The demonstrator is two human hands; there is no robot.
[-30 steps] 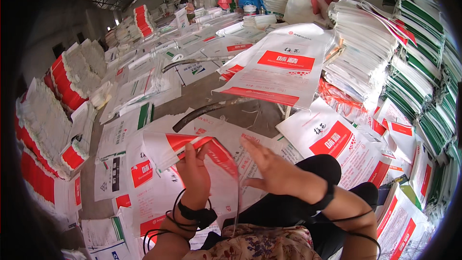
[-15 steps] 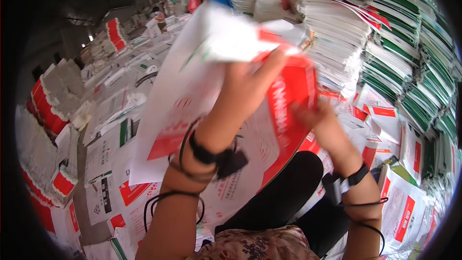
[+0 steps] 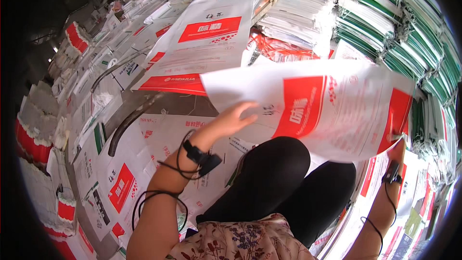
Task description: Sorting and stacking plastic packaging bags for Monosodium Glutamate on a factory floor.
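Note:
A flat white sack with red printed panels (image 3: pixel 356 110) stretches across in front of my knees, its left corner raised. At its far right end my right hand (image 3: pixel 397 148) is closed on the red edge, the fingers partly hidden by the sack. My left hand (image 3: pixel 237 117) is beside the sack's left part, fingers stretched out and apart, holding nothing. Beyond it, another white sack with red panels (image 3: pixel 202 53) slopes away from me; whether it rests fully on what is beneath, I cannot tell.
Tall bundles of white sacks (image 3: pixel 303 5) and green-edged sacks (image 3: pixel 370 19) rise at the right. Red-edged bundles (image 3: pixel 33 139) stand at the left. A dark curved strip (image 3: pixel 127 127) lies on the floor among flat printed sacks (image 3: pixel 120 188). Red strings (image 3: pixel 274 48) tangle beyond my knees.
My left hand has let go of the sacks it held up and moved lower. My right hand has moved far right, drawing one sack out sideways. The view has shifted.

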